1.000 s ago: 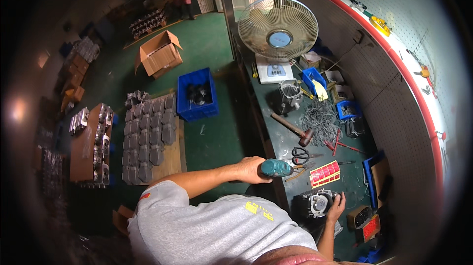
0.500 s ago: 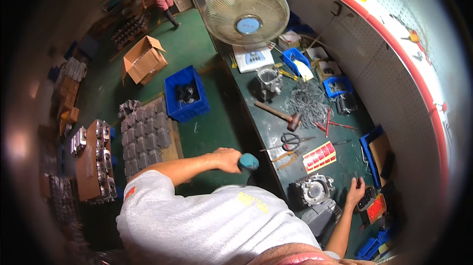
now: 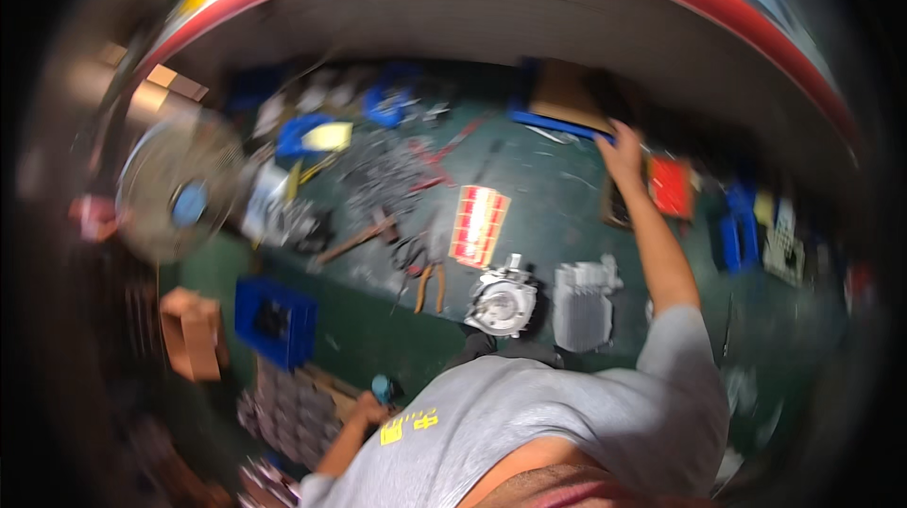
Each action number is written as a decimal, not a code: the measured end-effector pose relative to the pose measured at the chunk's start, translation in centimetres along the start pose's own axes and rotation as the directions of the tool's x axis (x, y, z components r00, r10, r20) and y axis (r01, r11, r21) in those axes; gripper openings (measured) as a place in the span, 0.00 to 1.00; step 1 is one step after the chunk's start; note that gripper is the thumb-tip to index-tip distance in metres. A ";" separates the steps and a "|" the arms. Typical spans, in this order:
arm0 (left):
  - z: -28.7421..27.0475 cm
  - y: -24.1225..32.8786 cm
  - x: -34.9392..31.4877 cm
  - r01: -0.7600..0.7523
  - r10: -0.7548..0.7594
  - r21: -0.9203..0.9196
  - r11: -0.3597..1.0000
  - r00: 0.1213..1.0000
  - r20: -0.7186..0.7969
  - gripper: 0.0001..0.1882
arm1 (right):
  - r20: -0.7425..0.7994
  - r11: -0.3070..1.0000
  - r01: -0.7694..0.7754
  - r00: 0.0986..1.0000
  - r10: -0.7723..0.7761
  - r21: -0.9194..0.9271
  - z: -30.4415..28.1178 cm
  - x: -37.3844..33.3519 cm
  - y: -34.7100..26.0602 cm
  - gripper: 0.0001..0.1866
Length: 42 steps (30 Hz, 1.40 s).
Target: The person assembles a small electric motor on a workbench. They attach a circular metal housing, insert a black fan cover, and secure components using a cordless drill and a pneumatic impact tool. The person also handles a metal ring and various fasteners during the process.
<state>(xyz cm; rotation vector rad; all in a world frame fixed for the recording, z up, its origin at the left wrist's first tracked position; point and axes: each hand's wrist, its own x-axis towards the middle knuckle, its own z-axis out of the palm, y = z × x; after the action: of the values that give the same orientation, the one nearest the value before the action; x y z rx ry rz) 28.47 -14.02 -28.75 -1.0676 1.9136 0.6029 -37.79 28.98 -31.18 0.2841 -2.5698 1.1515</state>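
Note:
At lower left, my left hand point(image 3: 368, 408) is closed around a teal power tool point(image 3: 383, 387) with a rounded end, held off the near side of the bench. My right hand point(image 3: 621, 156) reaches far across the bench to the corner of a blue tray point(image 3: 557, 123) with a brown cardboard piece in it. Its fingers are smeared by motion, so a grip cannot be made out. A round silver metal housing point(image 3: 504, 304) sits near the bench's front edge, with a grey finned casting point(image 3: 582, 308) beside it. A red-and-yellow label sheet point(image 3: 480, 226) lies behind the housing.
A hammer point(image 3: 359, 239), orange-handled pliers point(image 3: 431, 287) and a heap of metal pieces point(image 3: 383, 168) lie on the left half. A fan point(image 3: 184, 189) stands at far left. A red-filled box point(image 3: 670, 187) is beside my right forearm. A blue crate point(image 3: 274, 322) rests on the floor.
The view has swung toward the bench, blurring the picture. My right hand has moved from beside the small parts boxes to the blue tray's corner. The teal tool stays in my left hand.

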 end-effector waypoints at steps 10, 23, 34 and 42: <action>3.2 2.2 -2.5 -0.064 0.018 -0.334 0.940 0.990 -0.137 0.19 | 0.176 0.874 -0.338 0.892 0.416 -0.348 -0.4 7.9 4.9 0.46; 2.8 5.1 -3.2 -0.011 -0.062 -0.380 0.925 0.982 -0.179 0.20 | 0.061 0.867 -0.247 0.951 0.302 -0.432 3.5 10.9 8.2 0.56; 2.7 5.2 -3.5 -0.027 -0.055 -0.395 0.918 0.979 -0.196 0.21 | 0.019 0.869 -0.231 0.964 0.266 -0.438 3.0 10.5 6.8 0.52; 2.8 5.1 -4.0 -0.030 -0.062 -0.412 0.911 0.976 -0.208 0.22 | -0.071 0.914 -0.137 0.990 0.119 -0.381 3.4 11.0 7.3 0.36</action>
<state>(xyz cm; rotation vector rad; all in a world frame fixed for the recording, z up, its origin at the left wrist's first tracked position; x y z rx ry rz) 26.44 -7.56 -26.78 -1.4664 2.0101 0.9453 -50.94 30.68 -34.41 -0.0040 -2.7322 0.6531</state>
